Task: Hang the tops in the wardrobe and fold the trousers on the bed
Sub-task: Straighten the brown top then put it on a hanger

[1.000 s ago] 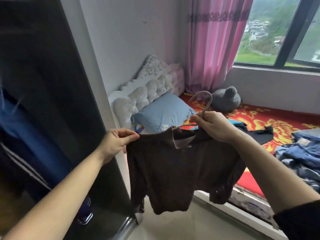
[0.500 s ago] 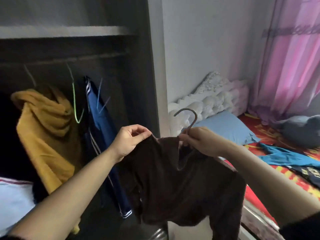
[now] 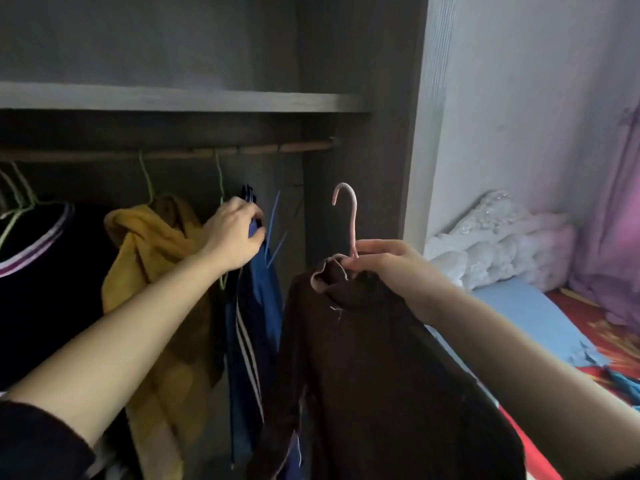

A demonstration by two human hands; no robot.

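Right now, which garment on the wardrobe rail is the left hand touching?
The blue striped jacket; the left hand grips its top, while the yellow top hangs untouched beside it.

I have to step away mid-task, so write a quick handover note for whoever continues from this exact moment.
Left hand: gripping the blue striped top hanging on the rail.
Right hand: shut on the pink hanger carrying the brown top, below the rail.
Done: yellow top and others hang.
Left: hook the brown top, then the clothes on the bed.
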